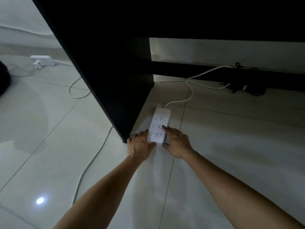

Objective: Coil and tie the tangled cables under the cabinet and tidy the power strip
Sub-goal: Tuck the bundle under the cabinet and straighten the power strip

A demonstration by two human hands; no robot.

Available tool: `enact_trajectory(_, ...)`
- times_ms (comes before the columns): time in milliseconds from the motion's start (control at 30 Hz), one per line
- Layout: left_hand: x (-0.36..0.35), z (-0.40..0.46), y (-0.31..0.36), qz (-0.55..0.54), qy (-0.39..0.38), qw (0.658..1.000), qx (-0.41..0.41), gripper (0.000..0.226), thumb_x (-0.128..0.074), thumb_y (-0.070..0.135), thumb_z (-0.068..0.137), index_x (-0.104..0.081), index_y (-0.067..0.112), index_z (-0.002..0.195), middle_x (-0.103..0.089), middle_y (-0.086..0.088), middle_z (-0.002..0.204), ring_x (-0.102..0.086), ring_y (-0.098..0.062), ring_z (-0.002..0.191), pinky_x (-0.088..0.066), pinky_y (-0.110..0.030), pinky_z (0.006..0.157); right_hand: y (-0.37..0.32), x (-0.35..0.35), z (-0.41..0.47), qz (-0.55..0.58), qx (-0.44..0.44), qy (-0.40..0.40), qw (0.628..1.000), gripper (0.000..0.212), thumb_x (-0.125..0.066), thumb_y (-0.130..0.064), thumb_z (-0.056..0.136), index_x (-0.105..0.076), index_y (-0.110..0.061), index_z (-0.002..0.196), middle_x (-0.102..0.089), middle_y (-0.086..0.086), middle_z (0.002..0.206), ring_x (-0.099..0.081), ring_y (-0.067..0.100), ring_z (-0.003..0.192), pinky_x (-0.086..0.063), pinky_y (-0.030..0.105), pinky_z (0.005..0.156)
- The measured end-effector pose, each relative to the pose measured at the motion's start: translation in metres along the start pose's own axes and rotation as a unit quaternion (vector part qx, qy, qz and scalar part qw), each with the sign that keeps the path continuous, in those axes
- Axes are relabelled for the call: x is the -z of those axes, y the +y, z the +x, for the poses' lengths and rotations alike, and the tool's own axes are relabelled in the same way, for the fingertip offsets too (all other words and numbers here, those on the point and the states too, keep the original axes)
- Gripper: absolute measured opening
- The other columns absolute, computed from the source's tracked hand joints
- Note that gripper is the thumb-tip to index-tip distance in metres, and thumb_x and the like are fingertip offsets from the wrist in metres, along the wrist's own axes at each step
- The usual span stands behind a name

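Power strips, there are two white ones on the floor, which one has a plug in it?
The far white power strip left of the black cabinet panel; a white plug sits in it. The near white power strip between the left hand and right hand shows empty sockets.

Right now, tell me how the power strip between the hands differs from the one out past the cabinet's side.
The near power strip lies under the cabinet's edge with both hands touching it and no plug in its visible sockets; the far power strip lies untouched on open floor with a plug in it. Both are white with white cords.
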State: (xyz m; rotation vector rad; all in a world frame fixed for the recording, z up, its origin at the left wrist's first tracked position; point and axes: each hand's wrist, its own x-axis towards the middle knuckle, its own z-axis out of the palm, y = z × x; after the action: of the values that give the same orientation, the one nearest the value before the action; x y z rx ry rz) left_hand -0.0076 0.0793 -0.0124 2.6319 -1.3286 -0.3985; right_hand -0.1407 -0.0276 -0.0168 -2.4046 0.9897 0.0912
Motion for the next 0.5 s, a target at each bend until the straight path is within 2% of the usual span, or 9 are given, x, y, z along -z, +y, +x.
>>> enact_trajectory(100,-0.003,0.007,-0.015,-0.038,0.044,0.998,0.034,0.053,-0.052,0.042,0.093,-0.038,0.027,0.142,-0.047,-0.002,0.144,-0.043,-0.027,0.129,-0.033,-0.041,0.108,-0.012,0.001,0.025,0.015,0.012,0.022,1.0,0.073,-0.055,-0.041,0.096,-0.018,-0.029,0.157,-0.022,-0.001,0.165,-0.026,0.023,0.147,-0.026,0.042,0.116)
enact_trajectory(300,-0.014,0.019,-0.019,-0.128,0.077,0.984,0.099,0.068,-0.046,0.036,0.095,-0.016,0.016,0.153,-0.039,-0.009,0.149,-0.043,-0.028,0.128,-0.034,-0.041,0.111,-0.035,0.0,0.071,0.03,0.016,-0.012,0.999,0.081,-0.057,-0.046,0.093,-0.011,-0.031,0.158,-0.01,0.0,0.167,-0.017,0.02,0.152,-0.02,0.043,0.119)
enact_trajectory(433,-0.02,0.016,-0.007,-0.183,0.115,0.97,0.111,0.064,-0.047,0.032,0.094,-0.021,0.016,0.151,-0.038,-0.01,0.142,-0.047,-0.029,0.122,-0.043,-0.04,0.104,-0.038,0.0,0.085,0.033,0.019,-0.024,0.999,0.081,-0.057,-0.042,0.094,-0.009,-0.032,0.158,-0.01,0.0,0.167,-0.016,0.02,0.151,-0.019,0.044,0.118)
enact_trajectory(500,-0.02,0.016,0.0,-0.184,0.113,0.969,0.124,0.064,-0.046,0.031,0.095,-0.02,0.013,0.151,-0.035,-0.012,0.142,-0.045,-0.03,0.124,-0.041,-0.041,0.106,-0.039,0.0,0.087,0.035,0.019,-0.021,0.999,0.08,-0.057,-0.039,0.094,-0.008,-0.032,0.158,-0.011,0.0,0.167,-0.016,0.02,0.151,-0.019,0.044,0.118)
